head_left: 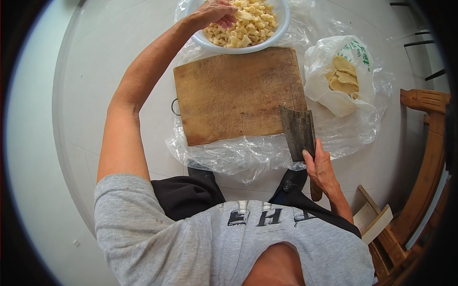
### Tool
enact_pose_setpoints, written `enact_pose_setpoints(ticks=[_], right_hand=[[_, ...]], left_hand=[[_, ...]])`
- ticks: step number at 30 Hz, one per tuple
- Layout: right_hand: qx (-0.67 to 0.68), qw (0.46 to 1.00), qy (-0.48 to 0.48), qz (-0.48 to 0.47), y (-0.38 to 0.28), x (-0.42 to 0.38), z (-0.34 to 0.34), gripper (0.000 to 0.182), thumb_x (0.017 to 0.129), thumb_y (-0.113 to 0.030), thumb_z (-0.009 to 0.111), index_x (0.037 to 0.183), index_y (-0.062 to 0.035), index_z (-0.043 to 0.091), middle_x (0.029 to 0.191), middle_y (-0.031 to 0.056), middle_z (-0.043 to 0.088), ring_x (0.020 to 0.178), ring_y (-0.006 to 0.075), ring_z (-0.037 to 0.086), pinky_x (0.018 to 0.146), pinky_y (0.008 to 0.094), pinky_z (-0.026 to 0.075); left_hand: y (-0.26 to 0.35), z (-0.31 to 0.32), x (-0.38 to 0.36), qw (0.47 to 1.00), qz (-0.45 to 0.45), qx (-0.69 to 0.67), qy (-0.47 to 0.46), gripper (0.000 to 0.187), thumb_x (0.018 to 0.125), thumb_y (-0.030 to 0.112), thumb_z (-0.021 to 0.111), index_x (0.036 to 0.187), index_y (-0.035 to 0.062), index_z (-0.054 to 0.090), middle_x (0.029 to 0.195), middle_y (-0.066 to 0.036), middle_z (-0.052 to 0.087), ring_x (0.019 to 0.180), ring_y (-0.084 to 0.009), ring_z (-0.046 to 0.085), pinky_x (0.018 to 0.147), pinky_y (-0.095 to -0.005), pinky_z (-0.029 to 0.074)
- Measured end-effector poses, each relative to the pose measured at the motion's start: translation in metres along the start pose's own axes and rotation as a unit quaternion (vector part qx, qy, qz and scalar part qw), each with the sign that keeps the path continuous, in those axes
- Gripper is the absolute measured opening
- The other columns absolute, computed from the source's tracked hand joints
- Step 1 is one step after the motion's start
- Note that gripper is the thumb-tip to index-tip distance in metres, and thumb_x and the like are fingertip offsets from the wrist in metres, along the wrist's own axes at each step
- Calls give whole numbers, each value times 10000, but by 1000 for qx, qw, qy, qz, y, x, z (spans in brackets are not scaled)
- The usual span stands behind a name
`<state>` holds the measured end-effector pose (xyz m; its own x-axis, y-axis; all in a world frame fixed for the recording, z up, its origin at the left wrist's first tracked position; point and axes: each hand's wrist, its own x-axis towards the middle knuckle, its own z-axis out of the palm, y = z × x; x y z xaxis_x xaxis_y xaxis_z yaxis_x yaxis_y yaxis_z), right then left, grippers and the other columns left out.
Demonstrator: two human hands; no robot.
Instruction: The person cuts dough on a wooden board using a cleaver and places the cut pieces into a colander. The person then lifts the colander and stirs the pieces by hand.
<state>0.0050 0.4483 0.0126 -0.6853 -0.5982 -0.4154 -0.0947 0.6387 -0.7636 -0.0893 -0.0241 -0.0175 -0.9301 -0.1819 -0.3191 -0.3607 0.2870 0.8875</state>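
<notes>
My left hand (217,14) is over the near left part of a pale plastic bowl (255,48). Its fingers are curled at the edge of a larger flat pale yellow piece (244,15), which they appear to pinch. Small pale yellow chunks (243,35) fill the bowl. In my right hand (320,167) is a cleaver (299,131), gripped by its wooden handle with the thumb on the blade. The dark blade overlaps the near right corner of a worn wooden cutting board (238,95).
Right of the board, a white plastic bag (317,78) with green print holds flat pale yellow slices (344,78). Clear plastic sheeting (238,157) lies under the board on the tiled floor (143,128). Wooden furniture (424,167) stands at the right. My feet are just below the sheeting.
</notes>
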Motion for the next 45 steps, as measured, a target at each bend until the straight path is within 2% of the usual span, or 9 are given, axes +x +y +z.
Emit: enact_pose_setpoints(ticks=[5,8,11,17,26,29,38,42,45], right_hand=[[2,1000,-1,-5,0,0,-1,216,848,-56,518,998,23,383,661,270,532,662,484,530,528,409,421],[-1,1000,-8,8,-1,0,-1,218,848,-58,518,996,21,378,662,276,529,678,496,522,534,417,422],[3,1000,-3,-3,0,0,-1,224,848,-59,520,999,20,374,655,278,523,677,503,510,532,421,421],[3,1000,-9,11,1,-1,-1,235,847,-58,524,1004,27,371,636,275,518,658,503,505,517,421,414],[-3,1000,-6,-1,4,0,-1,251,852,-71,522,1021,29,367,621,285,511,653,502,512,508,441,404],[-3,1000,-5,1,6,0,0,253,852,-73,520,1024,28,365,622,284,516,651,501,513,511,447,404],[-14,1000,-4,1,4,-1,-2,250,853,-76,518,1023,30,369,622,284,513,642,501,509,518,445,408],[-8,1000,-1,-2,3,-1,-1,236,853,-75,516,1005,28,369,624,286,508,640,502,504,512,435,408],[-6,1000,-2,8,0,-2,-1,224,853,-70,514,992,26,366,624,289,501,654,509,490,508,430,408]], left_hand=[[10,7,-19,992,-96,-86,-7,293,917,273,523,1040,11,568,830,-86,618,721,-139,624,651,-247,537],[4,7,-21,988,-78,-128,-32,289,882,175,563,1050,-59,546,877,-148,620,702,-188,639,652,-279,551],[2,11,-28,991,-77,-111,-16,256,904,204,536,1071,10,545,913,-134,616,742,-149,627,633,-227,533],[-6,3,-19,992,-66,71,77,263,899,245,553,1017,10,570,885,-106,617,713,-137,626,578,-224,520],[-3,5,-22,984,-53,-169,-20,252,895,172,552,1042,-31,571,879,-111,608,806,-164,628,744,-279,539],[-7,11,-23,982,-58,-177,26,205,855,68,553,1024,-47,574,902,-135,605,809,-186,633,794,-300,538],[-5,27,-26,997,-22,-4,72,332,722,143,670,990,-39,597,834,-111,624,759,-175,627,707,-269,526],[-5,45,-23,946,74,294,114,441,720,287,718,1010,-26,607,813,-101,621,708,-146,607,636,-265,515],[-7,32,-16,987,7,145,63,367,813,268,646,999,-45,596,818,-103,611,693,-136,597,593,-239,508]])
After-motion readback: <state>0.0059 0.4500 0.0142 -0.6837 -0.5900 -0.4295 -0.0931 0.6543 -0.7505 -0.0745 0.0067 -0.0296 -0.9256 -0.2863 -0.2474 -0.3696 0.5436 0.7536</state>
